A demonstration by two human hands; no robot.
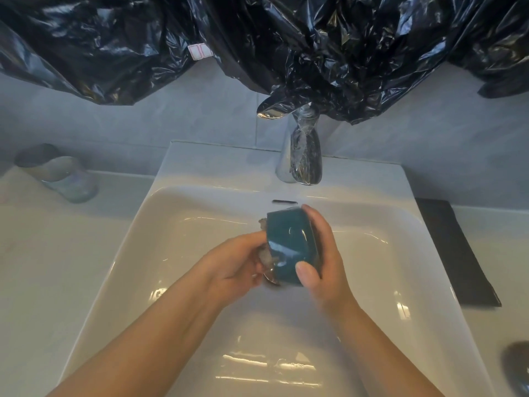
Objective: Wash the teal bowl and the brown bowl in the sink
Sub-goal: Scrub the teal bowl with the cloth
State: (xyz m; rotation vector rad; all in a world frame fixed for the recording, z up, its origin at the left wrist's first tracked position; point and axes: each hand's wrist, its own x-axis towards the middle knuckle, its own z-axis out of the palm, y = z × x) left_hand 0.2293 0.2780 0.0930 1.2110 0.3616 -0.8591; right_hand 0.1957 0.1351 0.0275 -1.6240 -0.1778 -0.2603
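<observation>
Scrubbing the teal bowl [289, 245] looks to be the step in hand. The right hand [323, 253] grips it tipped on its side, thumb on the near wall and fingers curled over the far edge. The left hand [234, 265] is curled round a grey scourer [264, 255], by its look, pressed to the bowl's left end. The bowl lies at 2 o'clock from the left hand and 9 o'clock from the right palm, held above the sink [200, 167], at 6 o'clock from the tap [303, 159]. No water stream shows, so next probably comes a rinse, with a firm grip on wet glaze. A dark blurred thing [518, 365] at 4 o'clock may be the brown bowl; I cannot tell.
</observation>
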